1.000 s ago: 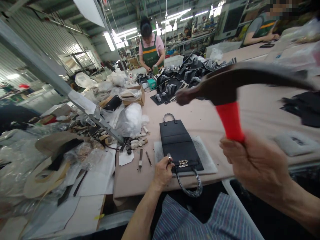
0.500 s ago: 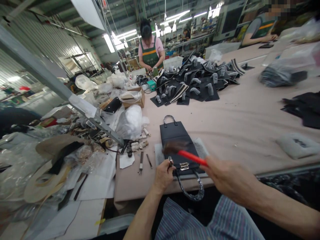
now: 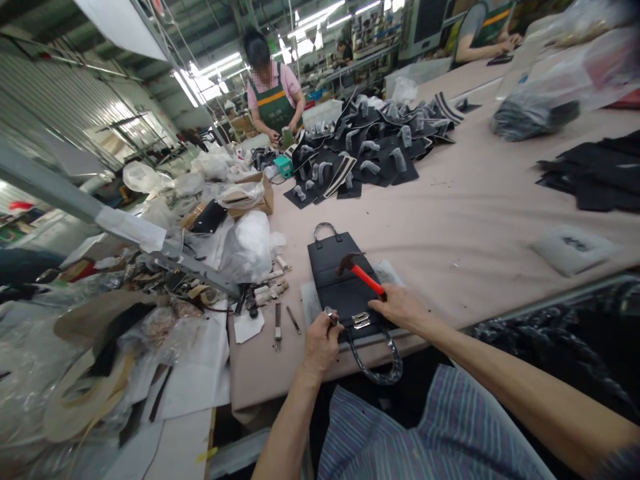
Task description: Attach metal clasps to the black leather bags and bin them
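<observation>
A flat black bag piece [image 3: 333, 283] with two plastic-wrapped handles lies at the table's front edge, over a pale slab [image 3: 311, 305]. Near its lower end is a shiny metal clasp [image 3: 361, 321]. My left hand [image 3: 321, 343] is closed around a small metal piece [image 3: 330, 312] at the bag's lower left corner. In my right hand [image 3: 403, 307] is a hammer [image 3: 367, 279] with a red handle, its head above the middle of the bag.
Two slim metal tools [image 3: 278, 327] lie left of the bag. Plastic bags [image 3: 250, 247] and scraps crowd the left side, beside a slanted metal post [image 3: 185, 265]. Black pieces [image 3: 370, 157] are heaped farther back. A person [image 3: 275, 97] works behind them, another at upper right.
The hammer has drawn back toward the right, and its head is no longer close above my left hand. My left hand keeps its grip at the bag's corner. The whole view has shifted.
</observation>
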A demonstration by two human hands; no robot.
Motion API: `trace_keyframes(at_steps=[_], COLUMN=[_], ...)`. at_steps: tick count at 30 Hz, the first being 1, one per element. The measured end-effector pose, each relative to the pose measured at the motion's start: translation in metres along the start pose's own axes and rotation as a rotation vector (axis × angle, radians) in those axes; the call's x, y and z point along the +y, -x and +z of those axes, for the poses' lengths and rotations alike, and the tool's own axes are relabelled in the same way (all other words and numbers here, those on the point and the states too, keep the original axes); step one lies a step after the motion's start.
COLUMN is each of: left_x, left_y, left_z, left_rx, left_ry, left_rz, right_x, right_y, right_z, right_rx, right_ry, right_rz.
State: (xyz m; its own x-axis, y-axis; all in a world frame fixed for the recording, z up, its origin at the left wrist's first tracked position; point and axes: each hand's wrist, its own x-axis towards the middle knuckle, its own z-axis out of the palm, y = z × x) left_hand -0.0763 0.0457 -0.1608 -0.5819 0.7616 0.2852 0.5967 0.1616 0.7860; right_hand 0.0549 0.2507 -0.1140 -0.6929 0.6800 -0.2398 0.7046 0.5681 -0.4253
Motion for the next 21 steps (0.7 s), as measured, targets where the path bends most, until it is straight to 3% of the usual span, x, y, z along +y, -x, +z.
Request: trace_keyframes(at_steps=[4,7,9,10,13,15,18,21], left_x=[0.000,-0.002,-0.006,-0.010,-0.028,-0.043,-0.059,-0.064], left_y=[0.005,0.019,0.027,0.029,0.026,0.020,0.019,0.029], left_z=[0.000,0.000,-0.001,-0.001,-0.010,-0.025,-0.062,-0.104], left_rx=[0.047,-0.073,-0.084,-0.005,0.446,0.626,0.599,0.428], left_ry=[-0.026,-0.024,0.015,0.048,0.281,0.489,0.469,-0.009], left_rz=[0.068,0.282,0.274,0.173,-0.309,-0.567,-0.761,-0.751], right_x=[0.004,0.010,0.012,0.012,0.011,0.010,0.009,0.012], right_y=[-0.014,-0.017,-0.018,-0.017,-0.016,-0.016,-0.017,-0.019], right_z=[0.019,0.023,0.024,0.023,0.021,0.019,0.017,0.017], right_rx=[-0.015,-0.022,-0.030,-0.032,-0.035,-0.035,-0.047,-0.061], right_ry=[0.015,0.015,0.012,0.011,0.010,0.004,-0.004,-0.012], right_rz=[0.045,0.063,0.061,0.060,0.071,0.081,0.090,0.079])
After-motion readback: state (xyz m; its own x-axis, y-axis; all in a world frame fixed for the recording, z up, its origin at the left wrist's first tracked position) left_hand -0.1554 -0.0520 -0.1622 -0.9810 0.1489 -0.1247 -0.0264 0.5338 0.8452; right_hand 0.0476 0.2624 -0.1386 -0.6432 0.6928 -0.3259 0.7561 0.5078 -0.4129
